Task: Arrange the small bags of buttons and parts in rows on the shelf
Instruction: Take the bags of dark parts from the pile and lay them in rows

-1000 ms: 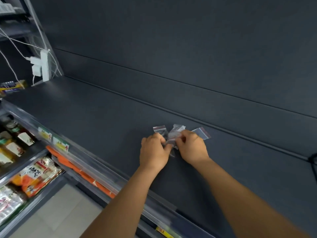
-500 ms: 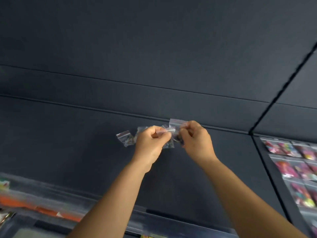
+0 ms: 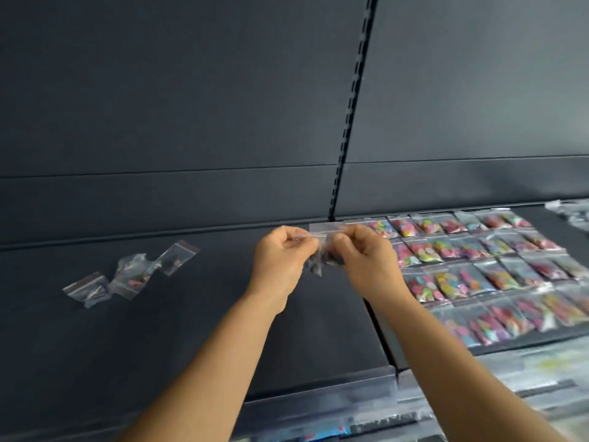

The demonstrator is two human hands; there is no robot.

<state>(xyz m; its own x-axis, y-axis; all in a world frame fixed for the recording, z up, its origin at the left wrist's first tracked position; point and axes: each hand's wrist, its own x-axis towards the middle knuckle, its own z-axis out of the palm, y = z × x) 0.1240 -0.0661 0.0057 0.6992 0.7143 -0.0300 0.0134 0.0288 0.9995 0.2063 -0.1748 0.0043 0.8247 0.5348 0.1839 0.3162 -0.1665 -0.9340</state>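
A small clear zip bag [image 3: 322, 250] with dark parts hangs in the air above the dark shelf [image 3: 191, 330]. My left hand [image 3: 282, 263] pinches its left top edge and my right hand [image 3: 366, 260] pinches the right top edge. Three more clear bags [image 3: 127, 275] lie loose in a crooked line on the shelf to the left. On the neighbouring shelf section to the right, several bags of colourful buttons [image 3: 478, 269] lie in neat rows.
The dark back panel rises behind the shelf, with a slotted upright [image 3: 347, 122] between the two sections. A clear plastic price rail [image 3: 318, 400] runs along the shelf's front edge. More clear bags [image 3: 570, 212] lie at the far right.
Both hands have lifted one bag off the loose pile and carried it right. My view has swung right, bringing the rows of button bags into sight.
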